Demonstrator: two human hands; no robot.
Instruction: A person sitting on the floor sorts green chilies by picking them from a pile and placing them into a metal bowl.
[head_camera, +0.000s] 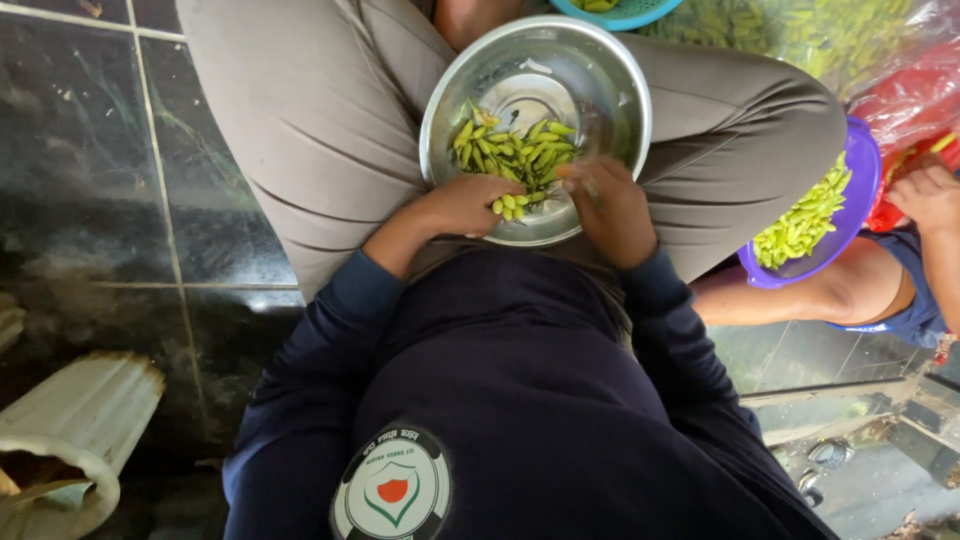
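Observation:
A round steel bowl (600, 70) rests in my lap between my crossed legs. It holds a heap of small yellow-green chilies (515, 150). My left hand (460, 203) lies at the bowl's near rim, fingers curled around a few chilies (510, 205). My right hand (610, 210) is at the rim beside it, fingertips pinched on a single chili or its stem; what it pinches is too small to tell apart.
Another person sits at right, a hand (930, 195) and a bare leg (850, 290) showing. A purple bowl (860, 160) of chilies is next to them. A teal basket (620, 15), plastic bags of chilies (800, 30), dark floor tiles (90, 170) and a white pipe-like object (80, 420) surround me.

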